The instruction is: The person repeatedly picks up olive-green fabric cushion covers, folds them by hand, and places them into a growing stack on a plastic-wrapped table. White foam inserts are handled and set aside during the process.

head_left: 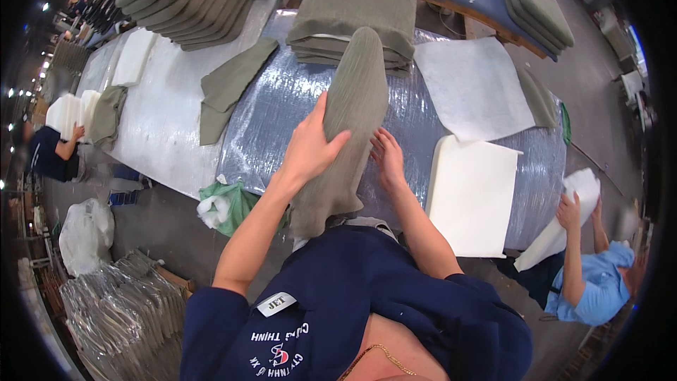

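Note:
A grey-green fabric-covered seat cushion (357,92) stands tilted in front of me, seen narrow side on, its loose cloth hanging at the near end. My left hand (310,144) grips it from the left, the thumb laid across the fabric and the fingers along its left edge. Close to the cushion's right edge is my right hand (388,160), its fingers apart and slightly bent; it holds nothing, and whether the fingertips touch the cloth I cannot tell. Beyond the cushion rises a stack of covered cushions (356,3). A white foam pad (472,194) lies to the right.
The table (271,116) is wrapped in plastic film. White sheet material (476,88) and grey-green covers (236,85) lie on it. A tall cushion stack (187,0) stands far left. Co-workers handle white foam at right (592,282) and left (53,152). Plastic-wrapped bundles (123,317) sit lower left.

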Demonstrator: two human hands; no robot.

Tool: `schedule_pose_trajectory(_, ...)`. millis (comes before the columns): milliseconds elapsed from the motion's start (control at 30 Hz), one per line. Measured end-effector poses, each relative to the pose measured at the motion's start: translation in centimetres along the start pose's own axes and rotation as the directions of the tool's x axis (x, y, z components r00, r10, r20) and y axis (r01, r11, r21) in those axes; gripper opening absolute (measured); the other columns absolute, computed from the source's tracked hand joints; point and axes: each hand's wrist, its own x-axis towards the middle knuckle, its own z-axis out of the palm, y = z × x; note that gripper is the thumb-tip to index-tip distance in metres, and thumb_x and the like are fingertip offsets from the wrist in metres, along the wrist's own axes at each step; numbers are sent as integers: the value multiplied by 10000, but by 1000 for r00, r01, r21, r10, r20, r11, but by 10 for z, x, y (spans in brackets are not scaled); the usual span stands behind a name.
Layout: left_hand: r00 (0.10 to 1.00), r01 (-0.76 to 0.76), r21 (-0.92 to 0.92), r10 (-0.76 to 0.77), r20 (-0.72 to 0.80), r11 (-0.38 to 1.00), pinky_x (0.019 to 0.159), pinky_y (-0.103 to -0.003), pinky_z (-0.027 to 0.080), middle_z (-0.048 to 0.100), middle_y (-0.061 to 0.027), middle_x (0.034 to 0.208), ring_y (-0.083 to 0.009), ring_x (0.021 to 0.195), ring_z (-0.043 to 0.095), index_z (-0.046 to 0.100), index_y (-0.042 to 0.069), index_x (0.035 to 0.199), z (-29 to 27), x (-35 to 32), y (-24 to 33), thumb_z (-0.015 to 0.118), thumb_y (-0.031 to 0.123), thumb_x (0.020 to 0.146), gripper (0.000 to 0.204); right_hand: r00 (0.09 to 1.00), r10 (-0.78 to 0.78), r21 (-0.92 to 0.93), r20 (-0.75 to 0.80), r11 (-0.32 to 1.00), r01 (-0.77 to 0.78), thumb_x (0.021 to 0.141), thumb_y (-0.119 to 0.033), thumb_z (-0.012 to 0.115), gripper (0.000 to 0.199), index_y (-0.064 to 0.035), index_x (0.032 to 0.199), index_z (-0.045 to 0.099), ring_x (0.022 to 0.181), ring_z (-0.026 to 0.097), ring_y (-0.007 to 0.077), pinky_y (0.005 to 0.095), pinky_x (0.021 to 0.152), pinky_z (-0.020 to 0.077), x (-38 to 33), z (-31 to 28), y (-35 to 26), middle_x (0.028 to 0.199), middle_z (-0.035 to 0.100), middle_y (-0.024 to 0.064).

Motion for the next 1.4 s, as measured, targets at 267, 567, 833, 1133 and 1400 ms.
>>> schedule_pose_trajectory(267,995,-58,104,66,-79,993,1074,-424,471,615,-259,1390,-382,1277,622,426,-33,1510,-91,-147,-78,756,262,895,758,984,64,82,-164,995,-51,1020,-701,383,804,-136,1592,369,1465,401,267,440,1094,372,25,-79,40,1608,432,74)
schedule_pose_trajectory(567,639,89,-194,-205,-741,977,1052,-403,443,622,-176,1328,-280,1193,595,504,-52,1408,-96,-131,-188,254,320,1135,525,918,-395,-204,-29,902,381,991,-614,598,604,-60,1220,531,1058,501,154,366,938,408,-2,5,-39,1171,560,43)
schedule_pose_trajectory(833,424,128,-332,-354,-834,935,1199,-431,301,457,-234,1520,-357,1420,420,469,-49,1456,-69,-48,-198,469,386,1093,567,625,-684,-413,376,480,774,799,-334,906,632,-50,1230,542,999,581,195,324,913,490,-101,85,-133,1110,591,72)
schedule_pose_trajectory(1133,716,-415,269,494,-493,869,1126,-467,398,701,-154,1204,-347,1231,621,701,79,1183,-108,-16,-49,678,302,890,369,442,-513,-397,736,202,895,818,-233,853,908,-112,1573,364,1223,632,414,473,916,573,-128,164,-93,1495,519,204)
schedule_pose_trajectory(1400,735,-232,-124,90,-672,965,725,-293,491,675,-20,849,-113,817,604,725,32,1021,-168,31,-138,566,262,1024,279,616,-335,-569,713,238,787,927,-393,742,779,-89,1552,390,1078,702,407,459,868,571,-132,137,-39,1332,655,214)
